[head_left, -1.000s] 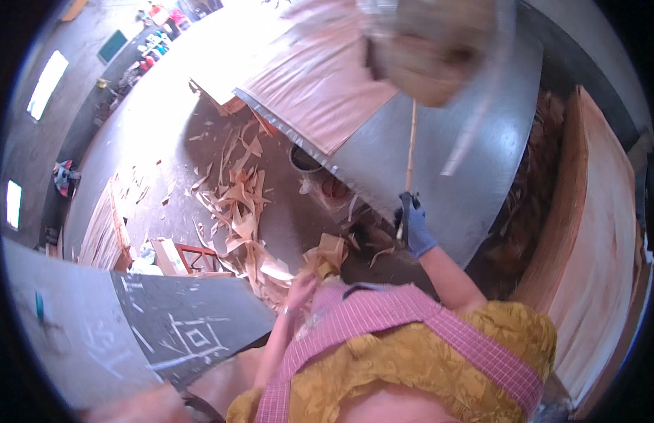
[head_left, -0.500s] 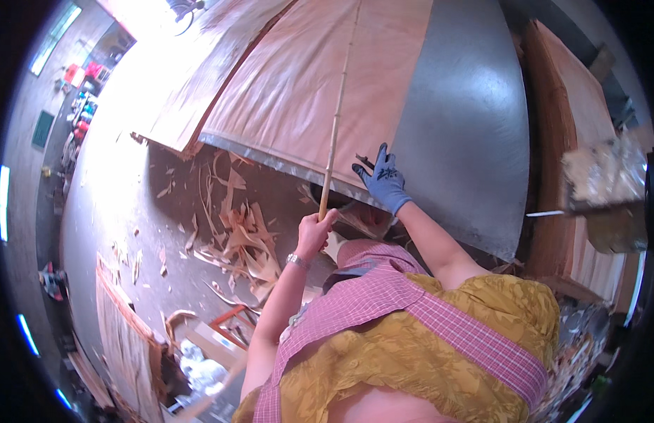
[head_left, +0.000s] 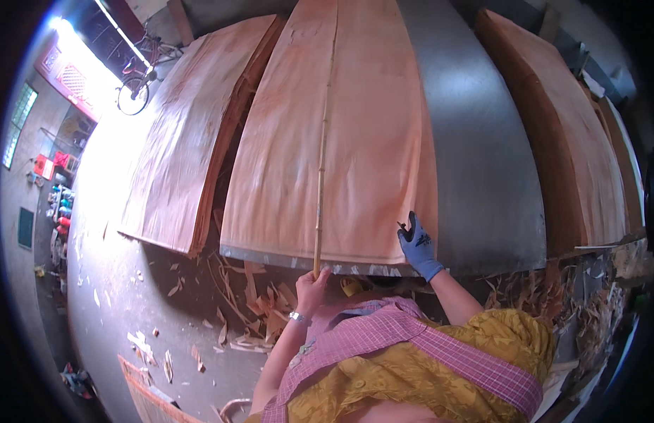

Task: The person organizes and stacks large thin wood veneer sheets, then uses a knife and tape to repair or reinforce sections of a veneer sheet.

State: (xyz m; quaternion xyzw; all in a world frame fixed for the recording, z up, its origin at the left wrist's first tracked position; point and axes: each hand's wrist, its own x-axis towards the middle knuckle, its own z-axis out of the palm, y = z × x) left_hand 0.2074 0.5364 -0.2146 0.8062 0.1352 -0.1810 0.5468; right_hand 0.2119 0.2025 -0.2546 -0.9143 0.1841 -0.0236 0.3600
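Note:
My bare left hand (head_left: 311, 290), with a metal watch band on its wrist, is closed round the near end of a long thin bamboo stick (head_left: 321, 176). The stick runs away from me over a wide pinkish wood veneer sheet (head_left: 270, 190), which lies on a grey metal-topped table (head_left: 482, 169). My right hand (head_left: 420, 248), in a blue glove with dark fingertips, is at the sheet's near right corner. Its fingers are bent round a small dark thing, too small to name. A raised ridge in the sheet runs away from that hand.
A stack of veneer sheets (head_left: 179, 141) stands to the left, and another stack (head_left: 559, 141) to the right. Wood scraps (head_left: 263, 310) litter the floor under the table's near edge. A bicycle (head_left: 134, 92) is at the far left by a bright doorway.
My view has swung, showing more of the table and both stacks. My right hand has come nearer along the sheet's right edge, where a ridge now shows. My left hand keeps the stick.

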